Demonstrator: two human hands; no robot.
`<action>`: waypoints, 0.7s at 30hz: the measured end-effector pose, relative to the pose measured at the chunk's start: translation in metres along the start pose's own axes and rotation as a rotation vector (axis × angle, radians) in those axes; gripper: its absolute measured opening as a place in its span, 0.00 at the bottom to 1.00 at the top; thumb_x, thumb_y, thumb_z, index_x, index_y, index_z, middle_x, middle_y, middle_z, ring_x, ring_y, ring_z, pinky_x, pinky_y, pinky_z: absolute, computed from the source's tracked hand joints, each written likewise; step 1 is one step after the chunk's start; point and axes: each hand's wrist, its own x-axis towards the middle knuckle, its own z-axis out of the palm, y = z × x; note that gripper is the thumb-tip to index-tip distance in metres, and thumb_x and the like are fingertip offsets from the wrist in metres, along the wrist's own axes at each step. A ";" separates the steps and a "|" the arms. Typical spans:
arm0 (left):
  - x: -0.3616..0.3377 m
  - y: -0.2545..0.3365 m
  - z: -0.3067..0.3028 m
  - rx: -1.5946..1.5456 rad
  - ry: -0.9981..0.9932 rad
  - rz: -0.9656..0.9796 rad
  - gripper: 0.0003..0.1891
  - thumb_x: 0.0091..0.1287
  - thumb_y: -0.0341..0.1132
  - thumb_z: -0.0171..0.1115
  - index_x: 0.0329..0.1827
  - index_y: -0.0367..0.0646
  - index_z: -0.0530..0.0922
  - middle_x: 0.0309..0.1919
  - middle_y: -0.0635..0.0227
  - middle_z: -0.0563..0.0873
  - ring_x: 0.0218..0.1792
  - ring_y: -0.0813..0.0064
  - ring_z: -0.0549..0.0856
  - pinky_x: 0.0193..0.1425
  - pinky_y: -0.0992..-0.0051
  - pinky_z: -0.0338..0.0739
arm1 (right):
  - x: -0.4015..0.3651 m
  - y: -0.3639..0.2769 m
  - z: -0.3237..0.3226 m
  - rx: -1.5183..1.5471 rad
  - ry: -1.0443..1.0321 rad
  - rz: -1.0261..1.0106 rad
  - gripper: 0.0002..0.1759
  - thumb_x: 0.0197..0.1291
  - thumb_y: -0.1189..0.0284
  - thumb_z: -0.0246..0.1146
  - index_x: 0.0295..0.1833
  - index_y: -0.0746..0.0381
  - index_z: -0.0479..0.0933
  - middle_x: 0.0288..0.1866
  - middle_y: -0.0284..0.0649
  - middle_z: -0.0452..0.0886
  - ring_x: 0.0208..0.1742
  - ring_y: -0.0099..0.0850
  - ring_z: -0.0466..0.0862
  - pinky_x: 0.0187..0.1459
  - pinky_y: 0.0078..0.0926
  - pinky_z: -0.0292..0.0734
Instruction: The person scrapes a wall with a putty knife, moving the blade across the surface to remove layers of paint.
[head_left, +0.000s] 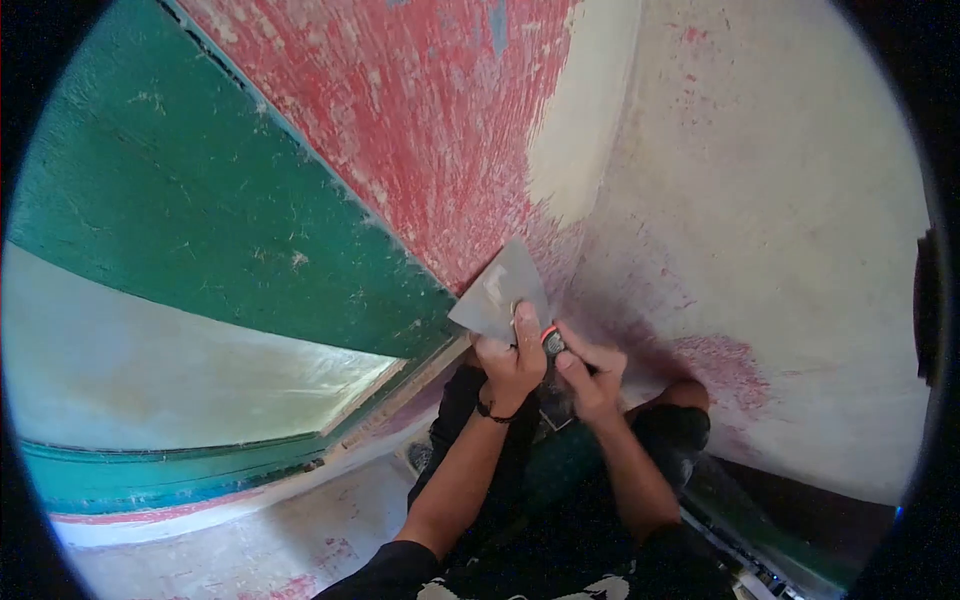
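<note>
A wide metal scraper (497, 292) with a pale smear on its blade is held low at the corner, its blade close to the red, worn wall (400, 120). My left hand (515, 362), with a dark bracelet at the wrist, is closed on the scraper, the thumb lying on the blade. Just to its right, my right hand (594, 375) is closed around the scraper's dark handle (553, 342), which has an orange-red ring. The blade's left corner is beside the edge of the green panel (230, 200).
On the right stands a pale wall (780, 220) with reddish patches. A pale glossy panel (180, 350) lies within the green frame at the left. Below it is a stained floor (250, 550). My knees are bent under my hands.
</note>
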 end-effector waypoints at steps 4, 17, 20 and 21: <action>0.000 0.004 0.008 -0.132 0.042 -0.133 0.15 0.76 0.35 0.54 0.37 0.28 0.79 0.31 0.61 0.85 0.33 0.70 0.82 0.37 0.67 0.76 | 0.002 -0.004 -0.001 0.134 -0.013 0.144 0.18 0.66 0.74 0.64 0.59 0.69 0.81 0.25 0.31 0.78 0.23 0.19 0.72 0.26 0.19 0.67; -0.014 -0.011 0.011 -0.118 -0.055 -0.177 0.14 0.76 0.34 0.54 0.42 0.28 0.79 0.35 0.63 0.85 0.36 0.76 0.81 0.39 0.71 0.75 | -0.010 0.010 -0.007 0.205 0.014 0.238 0.18 0.67 0.75 0.63 0.61 0.68 0.80 0.27 0.29 0.79 0.23 0.18 0.72 0.26 0.19 0.68; -0.008 -0.006 0.017 -0.167 0.032 -0.183 0.13 0.75 0.33 0.55 0.38 0.28 0.79 0.31 0.59 0.85 0.32 0.70 0.82 0.37 0.66 0.75 | -0.012 0.006 -0.004 0.222 0.041 0.305 0.18 0.68 0.75 0.63 0.62 0.67 0.80 0.27 0.28 0.78 0.24 0.17 0.71 0.26 0.18 0.68; -0.007 -0.002 0.017 -0.194 0.089 -0.194 0.13 0.74 0.32 0.56 0.36 0.28 0.79 0.28 0.57 0.85 0.29 0.67 0.83 0.35 0.63 0.74 | -0.013 -0.007 -0.003 0.228 0.048 0.338 0.18 0.68 0.75 0.63 0.62 0.67 0.80 0.27 0.27 0.78 0.24 0.17 0.71 0.27 0.18 0.68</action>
